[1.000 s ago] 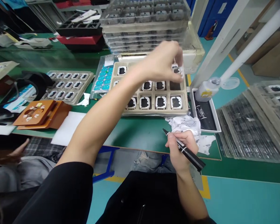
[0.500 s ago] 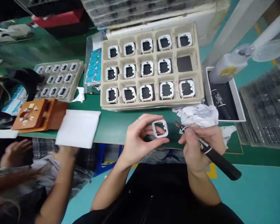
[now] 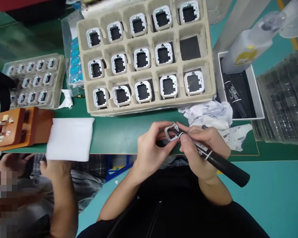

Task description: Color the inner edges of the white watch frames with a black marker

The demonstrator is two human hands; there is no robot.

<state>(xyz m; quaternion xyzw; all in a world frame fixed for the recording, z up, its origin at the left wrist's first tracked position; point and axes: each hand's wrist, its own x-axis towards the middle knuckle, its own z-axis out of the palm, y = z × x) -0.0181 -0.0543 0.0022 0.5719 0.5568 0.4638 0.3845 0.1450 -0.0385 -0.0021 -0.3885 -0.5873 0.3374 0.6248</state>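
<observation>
The left hand point(image 3: 151, 152) pinches a white frame point(image 3: 167, 133) by its outer edge, thumb below and a finger above, near the front edge of the worktop point(image 3: 114, 135). The right hand point(image 3: 212, 142) is closed round a black marker point(image 3: 223, 165), close to its tip, which points into the frame's opening; whether tip and frame touch cannot be told. The frame looks light and stiff, probably plastic or thin metal, with a smooth rim that could turn between the fingers if held too loosely. Its walls are thin, so a hard squeeze might bend or scuff them; two opposite outer sides seem the best hold, clear of the notched inner edge. The marker looks light too, but thick and long at the back, so a grip near the tip should steady it. Similar frames sit in the pockets of the tray point(image 3: 210, 69) beyond, where their outer sides would likewise suit a pinch
</observation>
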